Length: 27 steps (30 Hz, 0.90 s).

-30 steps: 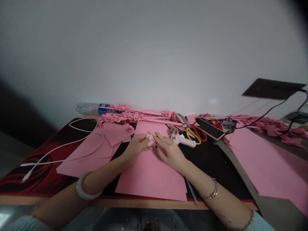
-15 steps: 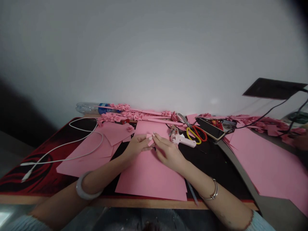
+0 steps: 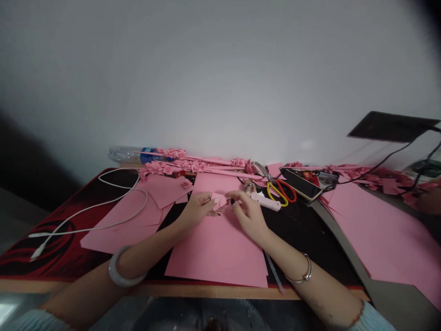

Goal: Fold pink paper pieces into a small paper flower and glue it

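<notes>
Between the fingers of my left hand (image 3: 198, 209) is a small folded pink paper piece (image 3: 218, 201), pinched at its left side. My right hand (image 3: 248, 215) is at the right of this piece, its thumb and forefinger curled near the edge; whether they grip it is too small to tell. Both hands are above large pink sheets (image 3: 217, 253) lying on the dark mat. A white glue gun (image 3: 267, 201) lies just beyond my right hand, partly hidden by it.
Scissors (image 3: 282, 193) with yellow and red handles and a phone (image 3: 303, 184) lie behind on the right. Pink paper flowers (image 3: 193, 165) and a plastic bottle (image 3: 127, 155) line the wall. A white cable (image 3: 86, 230) crosses the left side. Another person's hand (image 3: 429, 200) is at the far right.
My right hand has shifted slightly right, away from my left fingers, and its fingers are more curled. The small pink piece is turned and shows a wider folded face.
</notes>
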Each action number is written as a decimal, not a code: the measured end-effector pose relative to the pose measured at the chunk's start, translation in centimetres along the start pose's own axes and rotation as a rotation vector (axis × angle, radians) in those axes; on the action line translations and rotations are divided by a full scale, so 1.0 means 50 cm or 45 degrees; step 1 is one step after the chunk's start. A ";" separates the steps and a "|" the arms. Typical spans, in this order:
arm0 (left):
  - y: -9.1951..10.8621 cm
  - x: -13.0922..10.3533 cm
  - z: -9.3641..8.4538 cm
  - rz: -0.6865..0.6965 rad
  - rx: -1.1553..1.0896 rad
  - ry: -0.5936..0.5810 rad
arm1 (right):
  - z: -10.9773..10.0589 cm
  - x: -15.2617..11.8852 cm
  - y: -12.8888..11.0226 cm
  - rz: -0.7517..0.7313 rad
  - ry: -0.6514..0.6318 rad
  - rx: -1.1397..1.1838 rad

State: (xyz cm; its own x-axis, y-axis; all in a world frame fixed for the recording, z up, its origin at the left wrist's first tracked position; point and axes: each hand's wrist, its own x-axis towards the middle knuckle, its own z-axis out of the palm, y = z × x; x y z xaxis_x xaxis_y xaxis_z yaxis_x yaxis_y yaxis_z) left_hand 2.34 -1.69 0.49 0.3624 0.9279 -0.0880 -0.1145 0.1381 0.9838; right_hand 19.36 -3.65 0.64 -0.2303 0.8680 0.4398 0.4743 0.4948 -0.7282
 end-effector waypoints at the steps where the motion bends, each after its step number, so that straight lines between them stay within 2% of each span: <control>1: 0.001 0.000 0.001 -0.006 0.025 -0.015 | -0.001 0.002 0.002 0.054 0.015 0.024; 3: 0.001 -0.001 0.003 -0.016 0.055 -0.067 | -0.002 0.004 0.004 0.109 -0.008 0.025; 10: -0.015 -0.001 0.003 -0.045 0.136 -0.260 | 0.001 0.007 0.002 0.147 -0.283 -0.018; 14: -0.025 0.004 -0.003 -0.032 0.167 -0.372 | 0.001 0.007 0.002 0.190 -0.343 0.073; 21: -0.017 0.003 -0.006 -0.030 0.147 -0.389 | 0.000 0.008 0.002 0.209 -0.372 0.175; 27: -0.008 0.000 -0.004 -0.039 0.112 -0.355 | 0.000 0.006 0.003 0.148 -0.314 0.162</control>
State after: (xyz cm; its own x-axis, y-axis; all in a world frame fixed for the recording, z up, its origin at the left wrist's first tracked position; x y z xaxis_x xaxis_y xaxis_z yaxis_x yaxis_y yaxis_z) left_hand 2.20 -1.67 0.07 0.6063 0.7908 -0.0836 -0.0232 0.1227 0.9922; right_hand 19.34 -3.29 0.66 -0.3872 0.8953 0.2203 0.4031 0.3793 -0.8329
